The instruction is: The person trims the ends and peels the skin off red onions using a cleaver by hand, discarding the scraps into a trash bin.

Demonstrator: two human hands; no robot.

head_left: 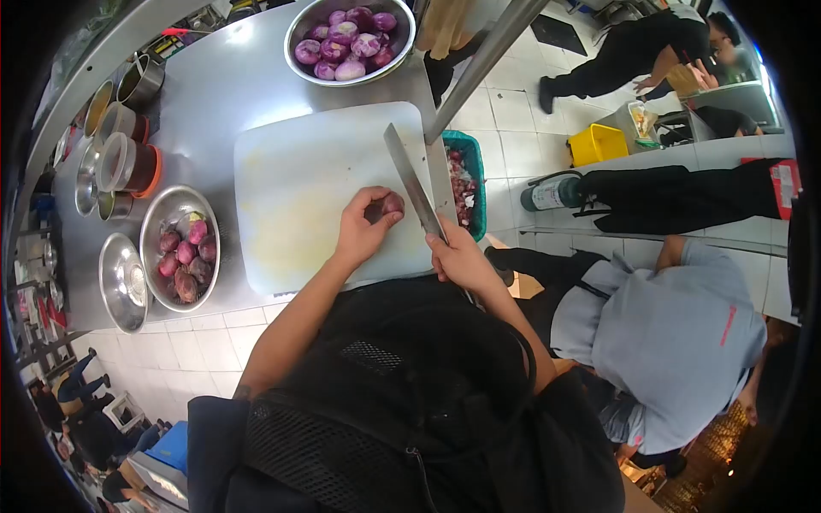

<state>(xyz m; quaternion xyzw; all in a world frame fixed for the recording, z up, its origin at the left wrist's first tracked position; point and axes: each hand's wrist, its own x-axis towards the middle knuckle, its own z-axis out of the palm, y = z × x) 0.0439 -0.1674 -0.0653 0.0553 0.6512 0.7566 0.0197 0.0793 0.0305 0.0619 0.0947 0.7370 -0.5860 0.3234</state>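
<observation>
My left hand (363,227) is closed around a small red onion (392,203), held over the white cutting board (291,188). Wrapped round the handle of a large knife (412,181) is my right hand (460,255). The blade points away from me, beside the onion and above the board's right part. A metal bowl of unpeeled red onions (186,258) stands left of the board. Beyond the board's far edge, another metal bowl (295,61) holds several peeled purple onions (345,41).
A green basket (481,184) with onion skins stands below the table's right edge. An empty metal bowl (109,282) and lidless-looking sauce tubs (120,162) line the left side. A metal post (483,73) rises at the right. A person in a grey shirt (663,342) is close by.
</observation>
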